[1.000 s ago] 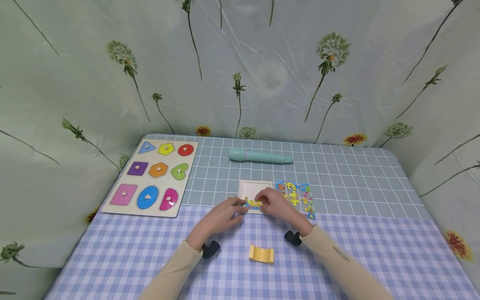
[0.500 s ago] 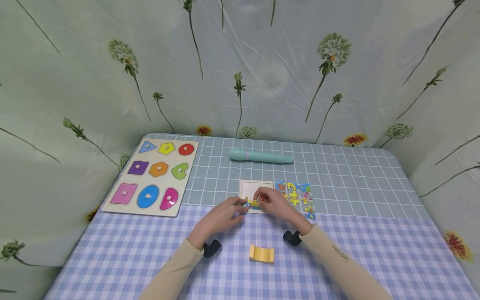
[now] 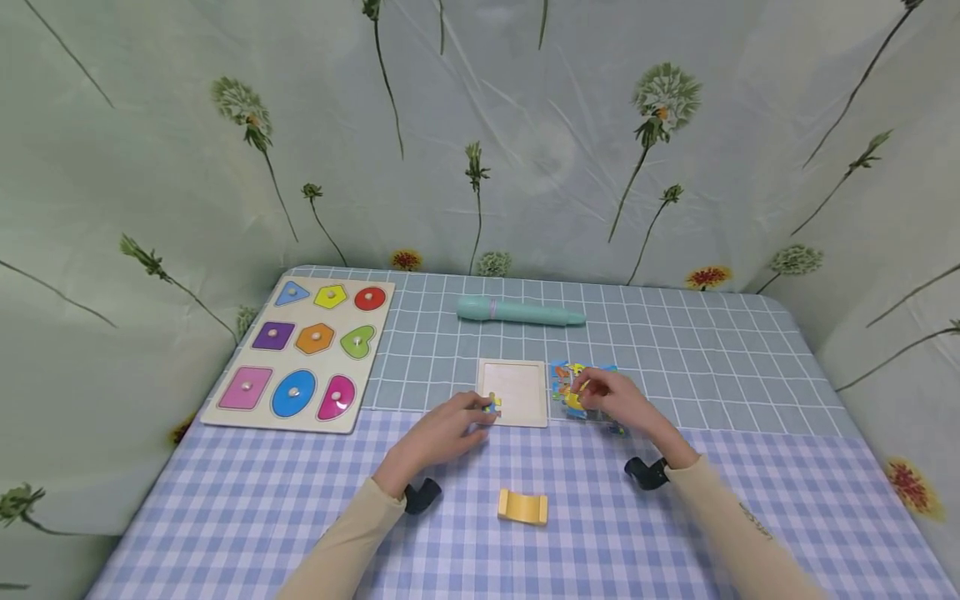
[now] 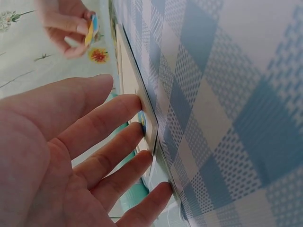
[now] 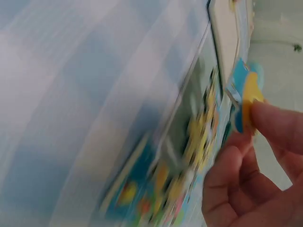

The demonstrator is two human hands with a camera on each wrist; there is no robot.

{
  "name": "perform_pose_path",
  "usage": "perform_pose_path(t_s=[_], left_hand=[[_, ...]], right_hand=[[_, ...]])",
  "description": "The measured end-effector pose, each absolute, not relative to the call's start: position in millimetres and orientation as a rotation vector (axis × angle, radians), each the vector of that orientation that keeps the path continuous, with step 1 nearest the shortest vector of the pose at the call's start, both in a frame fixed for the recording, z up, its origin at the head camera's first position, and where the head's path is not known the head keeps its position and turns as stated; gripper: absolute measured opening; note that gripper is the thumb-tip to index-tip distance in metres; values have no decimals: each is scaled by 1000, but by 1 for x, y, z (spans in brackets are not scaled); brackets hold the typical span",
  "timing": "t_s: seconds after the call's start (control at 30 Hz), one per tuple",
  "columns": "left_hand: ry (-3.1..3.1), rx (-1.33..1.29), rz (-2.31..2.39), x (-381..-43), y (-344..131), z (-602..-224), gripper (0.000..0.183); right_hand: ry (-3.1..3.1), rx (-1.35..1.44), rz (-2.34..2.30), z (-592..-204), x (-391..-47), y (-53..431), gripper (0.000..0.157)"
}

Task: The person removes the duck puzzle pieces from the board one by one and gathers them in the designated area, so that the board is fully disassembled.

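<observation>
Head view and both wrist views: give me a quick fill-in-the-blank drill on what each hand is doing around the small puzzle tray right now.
1. The right hand pinches a blue and ____ puzzle piece.
2. The left hand has its fingertips on the tray's near-____ corner.
3. The teal pen lies on the table ____ the tray, farther from the person.
4. The yellow wooden block lies between the two ____.

Missing words: yellow; left; beyond; forearms

Three cameras: one on my head, one on each wrist.
My head view looks forward and down over the table; both wrist views sit very near the cloth, sharing the square pale wooden puzzle tray (image 3: 513,392) (image 4: 137,80) (image 5: 226,28).
</observation>
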State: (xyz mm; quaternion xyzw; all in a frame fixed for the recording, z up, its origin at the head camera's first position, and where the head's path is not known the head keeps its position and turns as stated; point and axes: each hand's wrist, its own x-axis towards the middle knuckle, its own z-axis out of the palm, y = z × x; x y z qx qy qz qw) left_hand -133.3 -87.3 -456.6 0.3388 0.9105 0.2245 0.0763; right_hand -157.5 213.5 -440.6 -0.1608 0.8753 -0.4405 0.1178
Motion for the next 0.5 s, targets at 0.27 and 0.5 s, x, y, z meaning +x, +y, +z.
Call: perform_pose_path(t_s=[0.27,0.5], left_hand=[[2728,1014,688,-133,-88,-455,31],[2753,1016,695,-132,-87,-458,28]], right_hand=[[2642,-566,-1093,-449,-156,229,19],[2761,-596,-938,-451,-152,223,20]])
